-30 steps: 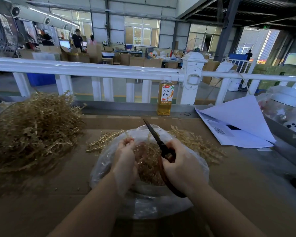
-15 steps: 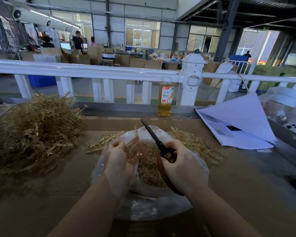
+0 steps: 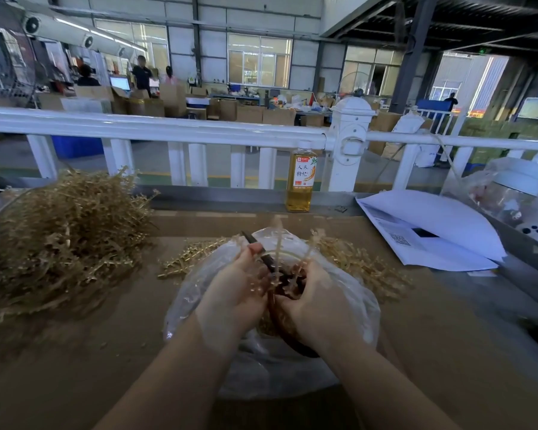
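While left fingers (image 3: 256, 250) pinch a gold sprig (image 3: 277, 243), right fingers (image 3: 312, 276) grip scissors (image 3: 265, 259), bottle (image 3: 302, 178) labelled 枸杞.

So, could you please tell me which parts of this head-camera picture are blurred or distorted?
In the head view, motion blur smears the left hand, the gold sprigs it holds and the right hand gripping the scissors; the drink bottle is sharp; the wide lens bows the white railing.
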Motion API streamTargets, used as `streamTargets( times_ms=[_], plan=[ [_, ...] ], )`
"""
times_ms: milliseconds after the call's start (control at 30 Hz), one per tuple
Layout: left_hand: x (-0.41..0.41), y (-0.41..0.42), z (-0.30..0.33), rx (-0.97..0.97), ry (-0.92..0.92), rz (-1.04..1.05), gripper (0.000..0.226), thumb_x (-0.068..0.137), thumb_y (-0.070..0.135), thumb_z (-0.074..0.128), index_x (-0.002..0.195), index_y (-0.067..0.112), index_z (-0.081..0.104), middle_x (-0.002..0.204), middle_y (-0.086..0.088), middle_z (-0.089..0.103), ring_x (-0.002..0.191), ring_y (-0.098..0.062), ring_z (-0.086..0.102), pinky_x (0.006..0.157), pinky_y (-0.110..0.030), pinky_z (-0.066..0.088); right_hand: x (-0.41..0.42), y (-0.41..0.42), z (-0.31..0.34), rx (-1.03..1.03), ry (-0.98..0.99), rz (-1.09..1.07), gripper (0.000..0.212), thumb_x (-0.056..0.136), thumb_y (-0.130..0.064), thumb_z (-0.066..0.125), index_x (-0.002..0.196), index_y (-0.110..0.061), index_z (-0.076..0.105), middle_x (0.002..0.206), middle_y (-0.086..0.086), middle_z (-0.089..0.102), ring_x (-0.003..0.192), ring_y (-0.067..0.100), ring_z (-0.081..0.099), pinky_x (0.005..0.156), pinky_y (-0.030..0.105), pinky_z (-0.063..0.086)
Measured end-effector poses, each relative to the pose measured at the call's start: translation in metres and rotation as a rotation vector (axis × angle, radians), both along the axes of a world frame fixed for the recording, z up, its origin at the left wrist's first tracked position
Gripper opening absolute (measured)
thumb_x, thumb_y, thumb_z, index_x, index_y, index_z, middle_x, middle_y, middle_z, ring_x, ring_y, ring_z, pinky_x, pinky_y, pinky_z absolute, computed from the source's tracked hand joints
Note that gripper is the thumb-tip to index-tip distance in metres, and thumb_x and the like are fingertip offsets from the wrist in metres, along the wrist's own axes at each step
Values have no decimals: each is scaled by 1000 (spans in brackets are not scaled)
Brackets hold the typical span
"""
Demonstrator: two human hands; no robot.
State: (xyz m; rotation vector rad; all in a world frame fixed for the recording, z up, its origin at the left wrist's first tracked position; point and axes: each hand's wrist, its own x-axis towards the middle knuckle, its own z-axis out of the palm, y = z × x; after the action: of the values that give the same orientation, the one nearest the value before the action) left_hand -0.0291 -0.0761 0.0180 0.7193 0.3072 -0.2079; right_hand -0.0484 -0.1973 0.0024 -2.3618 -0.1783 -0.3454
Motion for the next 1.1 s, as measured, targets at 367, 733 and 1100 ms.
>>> streamTargets(
  times_ms=[367, 733, 1100],
  plan=[
    [-3, -9, -2, 175, 18, 112, 21, 96, 17, 52, 94, 5, 68, 83, -16, 69, 56, -24, 70, 42, -30, 53, 7, 1, 14, 613, 436, -66, 32, 97, -48, 45, 111, -25, 64, 100, 4, 67, 93, 20, 63, 79, 36, 51],
    [1, -7, -5, 226, 33, 132, 17, 94, 19, 57, 86, 6, 65, 82, -9, 62, 70, -24, 58, 53, -36, 50, 33, -30, 15, 640, 242, -208, 32, 101, -29, 47, 85, -11, 68, 68, 5, 72, 55, 14, 56, 56, 28, 44],
    [-3, -8, -6, 168, 23, 87, 18, 95, 18, 55, 98, 3, 64, 89, -10, 62, 78, -26, 59, 66, -41, 55, 58, -45, 15, 1674, 494, 3, 44, 101, 0, 35, 144, -2, 28, 122, 19, 55, 107, 27, 58, 79, 32, 54]
  ],
)
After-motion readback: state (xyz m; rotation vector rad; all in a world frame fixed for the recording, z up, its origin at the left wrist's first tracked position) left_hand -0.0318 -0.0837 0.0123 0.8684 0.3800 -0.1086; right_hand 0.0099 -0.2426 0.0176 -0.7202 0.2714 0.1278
